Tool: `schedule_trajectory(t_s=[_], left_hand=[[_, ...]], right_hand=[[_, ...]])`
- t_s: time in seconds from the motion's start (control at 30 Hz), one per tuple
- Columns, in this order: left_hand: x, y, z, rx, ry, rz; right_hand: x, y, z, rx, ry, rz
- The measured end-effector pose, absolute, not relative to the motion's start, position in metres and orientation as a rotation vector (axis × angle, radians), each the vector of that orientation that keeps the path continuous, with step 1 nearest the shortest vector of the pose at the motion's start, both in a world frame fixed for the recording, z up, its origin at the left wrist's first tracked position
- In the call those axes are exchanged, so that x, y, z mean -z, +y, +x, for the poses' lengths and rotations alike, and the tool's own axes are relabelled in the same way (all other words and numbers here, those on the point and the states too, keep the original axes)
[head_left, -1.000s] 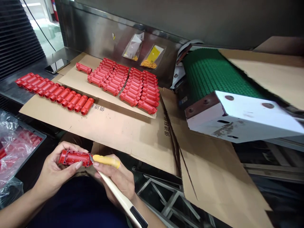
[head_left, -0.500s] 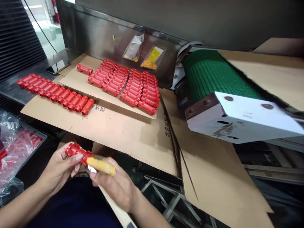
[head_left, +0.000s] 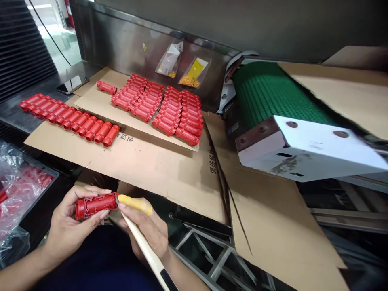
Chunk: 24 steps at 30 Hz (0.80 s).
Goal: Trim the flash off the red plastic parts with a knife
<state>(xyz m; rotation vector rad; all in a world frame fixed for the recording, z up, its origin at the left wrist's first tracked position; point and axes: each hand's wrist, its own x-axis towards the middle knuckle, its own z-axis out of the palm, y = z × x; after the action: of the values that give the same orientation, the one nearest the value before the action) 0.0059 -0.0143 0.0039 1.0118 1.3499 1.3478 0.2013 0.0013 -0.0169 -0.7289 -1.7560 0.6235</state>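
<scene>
Head view: the left hand [head_left: 67, 218] has its fingers closed along both sides of a red part [head_left: 98, 205], held just short of the cardboard [head_left: 145, 165]. The right hand [head_left: 153, 232], one finger in a yellow cot [head_left: 135, 203], pinches a pale tool [head_left: 147, 248], its tip at the part's end. Too much push or a loose grip could make the tip skid, scoring the part or cutting a nearby left finger. The cardboard's print seems to read 俱进科技; the bags' [head_left: 195, 72] labels are too small to read.
</scene>
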Motion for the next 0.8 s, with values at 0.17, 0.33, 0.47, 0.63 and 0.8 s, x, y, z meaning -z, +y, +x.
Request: schedule_trajectory(t_s=[0.17, 0.33, 0.47, 0.63, 0.8], left_hand=[[-0.010, -0.016, 0.009, -1.358, 1.357, 0.981], [-0.010, -0.015, 0.009, -1.358, 1.355, 0.980], [-0.008, -0.015, 0.009, -1.358, 1.342, 0.998], [-0.007, -0.015, 0.011, -1.353, 1.365, 0.953], [-0.010, -0.008, 0.009, -1.206, 1.237, 0.726]], right_hand=[[0.015, 0.002, 0.201, -0.598, -1.773, -0.743], [0.015, 0.002, 0.201, -0.594, -1.774, -0.733], [0.016, 0.002, 0.201, -0.575, -1.779, -0.744], [0.012, 0.004, 0.205, -0.650, -1.829, -0.782], [0.017, 0.010, 0.214, -0.484, -1.966, -0.772]])
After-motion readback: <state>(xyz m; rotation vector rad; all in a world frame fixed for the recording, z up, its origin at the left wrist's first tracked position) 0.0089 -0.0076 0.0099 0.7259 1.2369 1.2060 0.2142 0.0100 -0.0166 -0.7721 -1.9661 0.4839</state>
